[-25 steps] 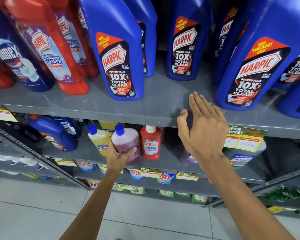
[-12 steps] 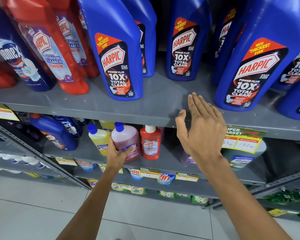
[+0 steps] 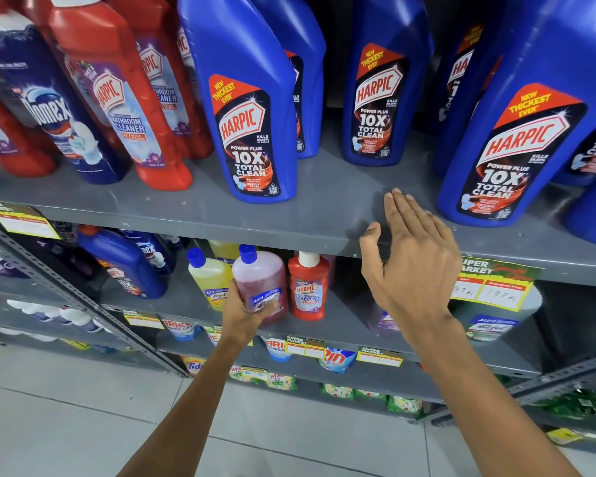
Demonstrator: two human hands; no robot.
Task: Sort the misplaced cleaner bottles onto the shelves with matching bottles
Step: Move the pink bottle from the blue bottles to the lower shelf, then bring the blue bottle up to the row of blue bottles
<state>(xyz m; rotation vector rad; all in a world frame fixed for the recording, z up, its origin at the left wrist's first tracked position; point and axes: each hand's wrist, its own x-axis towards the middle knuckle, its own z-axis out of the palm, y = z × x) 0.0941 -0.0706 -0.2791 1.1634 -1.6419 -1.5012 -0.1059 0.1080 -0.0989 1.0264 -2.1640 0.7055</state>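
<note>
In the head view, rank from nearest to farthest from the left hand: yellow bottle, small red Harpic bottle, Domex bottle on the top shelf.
From the left hand:
1. Yellow bottle, just left.
2. Small red Harpic bottle, right, past the held pink bottle.
3. Domex bottle, upper left.

Supermarket cleaning-products aisle: grey metal shelves stocked with rows of identical blue Harpic bottles and red bathroom cleaner bottles, yellow "Super Market" price tags clipped to the shelf edges, and detergent pouches on lower tiers.
</note>
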